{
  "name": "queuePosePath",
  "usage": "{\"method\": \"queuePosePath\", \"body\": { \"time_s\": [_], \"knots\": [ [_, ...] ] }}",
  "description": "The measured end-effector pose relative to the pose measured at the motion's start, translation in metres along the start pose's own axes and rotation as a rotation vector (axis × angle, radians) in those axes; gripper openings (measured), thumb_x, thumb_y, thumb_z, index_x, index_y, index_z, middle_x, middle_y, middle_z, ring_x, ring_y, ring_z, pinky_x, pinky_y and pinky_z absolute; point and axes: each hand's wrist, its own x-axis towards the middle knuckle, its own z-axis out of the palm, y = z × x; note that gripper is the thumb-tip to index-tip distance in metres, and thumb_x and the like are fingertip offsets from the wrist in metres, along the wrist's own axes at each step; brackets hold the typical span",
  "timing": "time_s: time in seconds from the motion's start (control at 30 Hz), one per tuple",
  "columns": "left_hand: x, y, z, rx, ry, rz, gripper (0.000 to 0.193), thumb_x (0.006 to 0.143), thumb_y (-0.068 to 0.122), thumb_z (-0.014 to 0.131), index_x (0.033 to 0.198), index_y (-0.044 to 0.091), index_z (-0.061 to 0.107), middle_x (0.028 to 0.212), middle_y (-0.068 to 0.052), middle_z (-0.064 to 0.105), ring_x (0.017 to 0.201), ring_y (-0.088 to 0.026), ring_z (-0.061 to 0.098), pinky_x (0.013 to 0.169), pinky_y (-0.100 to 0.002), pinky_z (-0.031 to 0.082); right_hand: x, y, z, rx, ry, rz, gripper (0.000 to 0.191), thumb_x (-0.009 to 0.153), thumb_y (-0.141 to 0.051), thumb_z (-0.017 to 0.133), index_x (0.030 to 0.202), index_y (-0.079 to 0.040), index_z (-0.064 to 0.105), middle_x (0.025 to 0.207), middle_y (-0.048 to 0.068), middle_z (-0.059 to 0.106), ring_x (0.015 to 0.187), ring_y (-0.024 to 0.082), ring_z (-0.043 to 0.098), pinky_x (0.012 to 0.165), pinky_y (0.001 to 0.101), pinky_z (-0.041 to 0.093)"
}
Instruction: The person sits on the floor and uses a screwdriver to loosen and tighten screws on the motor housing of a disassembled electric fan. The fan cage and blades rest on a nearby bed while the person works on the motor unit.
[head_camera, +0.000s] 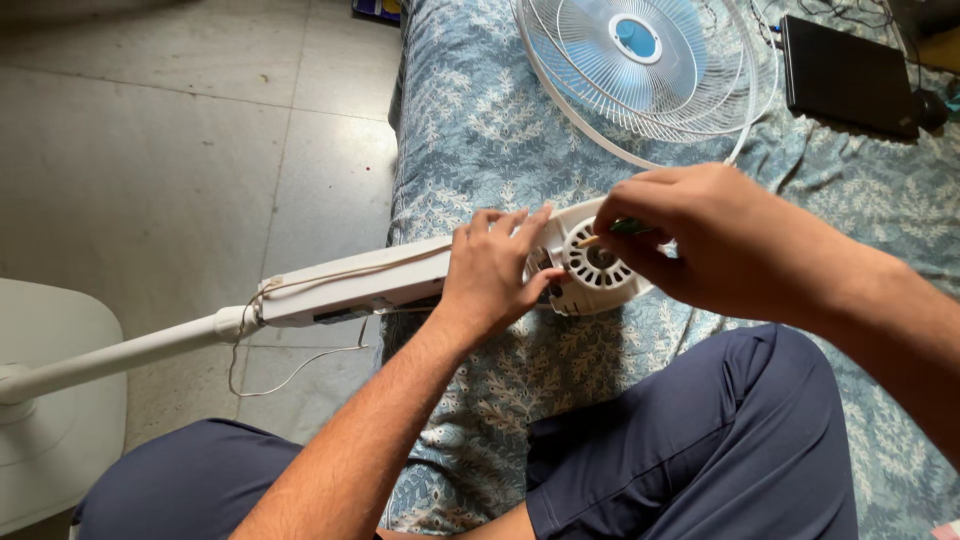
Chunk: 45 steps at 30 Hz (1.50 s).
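A white stand fan lies across the bed edge, its round vented motor housing (598, 266) resting on the blue patterned bedsheet (480, 130). My left hand (493, 270) lies flat on the neck of the fan, pressing it down just left of the motor housing. My right hand (700, 235) pinches a small green-handled screwdriver (618, 231), its tip pointed at the top of the housing. The fan's white pole (150, 347) runs left to its round base (50, 400) on the floor.
A white wire fan guard with blue blades (640, 60) lies at the top of the bed. A black laptop (845, 75) and cables sit at the top right. My legs in navy trousers (700, 450) fill the bottom. Grey floor tiles (180, 130) lie left.
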Motion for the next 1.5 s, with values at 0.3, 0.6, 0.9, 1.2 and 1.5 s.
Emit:
{"method": "queuePosePath", "body": {
  "time_s": [0.3,0.6,0.9,1.2,1.5],
  "knots": [
    [0.005,0.001,-0.005,0.053,-0.043,-0.135,0.073,0.09,0.05,0.073,0.15,0.017,0.05,0.133,-0.021,0.063,0.116,-0.036,0.056,0.101,-0.053,0.042,0.016,-0.005,-0.003,-0.146,-0.048,-0.062,0.025,0.084,-0.017,0.075,0.105,-0.004,0.072,0.088,0.01,0.072,0.066,0.019,0.074,0.057,0.0286,0.062],
    [-0.001,0.011,-0.016,-0.018,-0.205,-0.16,0.077,0.085,0.057,0.073,0.145,0.016,0.048,0.131,-0.018,0.059,0.12,-0.035,0.054,0.105,-0.059,0.033,0.014,0.004,-0.003,-0.022,-0.05,-0.063,0.017,0.081,-0.014,0.075,0.097,-0.009,0.078,0.087,0.007,0.073,0.069,0.016,0.076,0.06,0.0287,0.06],
    [-0.004,0.012,-0.012,0.012,-0.106,-0.091,0.081,0.082,0.057,0.076,0.145,0.014,0.05,0.13,-0.017,0.061,0.12,-0.036,0.055,0.105,-0.059,0.033,0.003,-0.006,-0.004,-0.003,-0.132,0.093,0.024,0.082,-0.019,0.076,0.104,-0.009,0.076,0.088,0.007,0.073,0.068,0.021,0.075,0.059,0.0352,0.062],
    [-0.005,0.015,-0.017,0.008,-0.101,-0.102,0.08,0.082,0.055,0.076,0.145,0.012,0.05,0.131,-0.017,0.06,0.119,-0.035,0.055,0.104,-0.058,0.034,0.002,-0.004,0.003,0.062,-0.132,-0.017,0.021,0.086,-0.015,0.073,0.106,-0.009,0.074,0.096,0.006,0.074,0.077,0.018,0.076,0.067,0.0308,0.064],
    [-0.003,0.016,-0.026,-0.031,-0.098,-0.105,0.078,0.081,0.052,0.078,0.142,0.01,0.053,0.127,-0.016,0.062,0.117,-0.033,0.057,0.106,-0.057,0.034,0.007,-0.005,0.011,0.046,-0.176,0.013,0.032,0.08,-0.006,0.074,0.112,-0.01,0.074,0.103,0.008,0.074,0.086,0.026,0.076,0.074,0.0368,0.063]
  ]
}}
